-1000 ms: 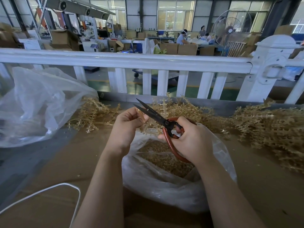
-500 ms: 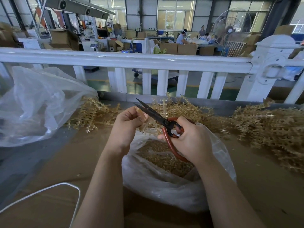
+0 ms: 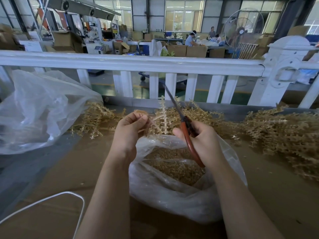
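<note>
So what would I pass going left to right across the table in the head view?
Big clear bag → small heap of golden sprigs → left hand → pale sprig it pinches → right hand gripping the red-handled scissors → large heap of golden sprigs.

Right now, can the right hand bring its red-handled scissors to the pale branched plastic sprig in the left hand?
Probably yes: the right hand holds the scissors close beside the sprig, nothing between them.
</note>
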Available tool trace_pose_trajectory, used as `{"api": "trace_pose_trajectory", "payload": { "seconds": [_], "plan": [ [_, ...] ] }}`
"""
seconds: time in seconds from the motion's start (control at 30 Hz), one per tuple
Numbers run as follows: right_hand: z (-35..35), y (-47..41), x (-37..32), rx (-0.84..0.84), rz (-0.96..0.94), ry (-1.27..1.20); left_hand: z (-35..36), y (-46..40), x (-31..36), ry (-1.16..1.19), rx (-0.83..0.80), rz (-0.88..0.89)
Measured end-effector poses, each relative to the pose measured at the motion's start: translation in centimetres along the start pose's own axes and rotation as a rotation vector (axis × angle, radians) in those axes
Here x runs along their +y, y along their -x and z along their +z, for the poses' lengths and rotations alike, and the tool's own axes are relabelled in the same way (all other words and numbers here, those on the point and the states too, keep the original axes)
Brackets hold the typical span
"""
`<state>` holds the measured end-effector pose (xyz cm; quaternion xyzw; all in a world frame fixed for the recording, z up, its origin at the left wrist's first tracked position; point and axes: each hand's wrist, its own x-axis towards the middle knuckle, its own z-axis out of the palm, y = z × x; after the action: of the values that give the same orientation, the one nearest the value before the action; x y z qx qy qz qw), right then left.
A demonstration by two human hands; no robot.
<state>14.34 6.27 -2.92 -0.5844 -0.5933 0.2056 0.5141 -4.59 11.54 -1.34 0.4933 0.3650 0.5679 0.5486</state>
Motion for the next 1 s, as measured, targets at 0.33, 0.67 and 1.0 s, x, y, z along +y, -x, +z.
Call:
{"api": "trace_pose_trajectory", "payload": {
  "seconds": [0.33, 0.67, 1.0],
  "plan": [
    [1.0, -0.4, -0.7, -0.034, 0.143, -0.211, 1.9, 0.9, 0.4, -0.108, -0.071, -0.009],
    [0.8, -0.6, -0.7, 0.009, 0.282, -0.363, 2.9, 1.1, 0.3, -0.021, -0.113, -0.043],
    [-0.3, -0.1, -0.5, 0.136, 0.261, -0.578, 1.9, 1.2, 0.7, -0.427, -0.284, -0.415]
  ]
}}
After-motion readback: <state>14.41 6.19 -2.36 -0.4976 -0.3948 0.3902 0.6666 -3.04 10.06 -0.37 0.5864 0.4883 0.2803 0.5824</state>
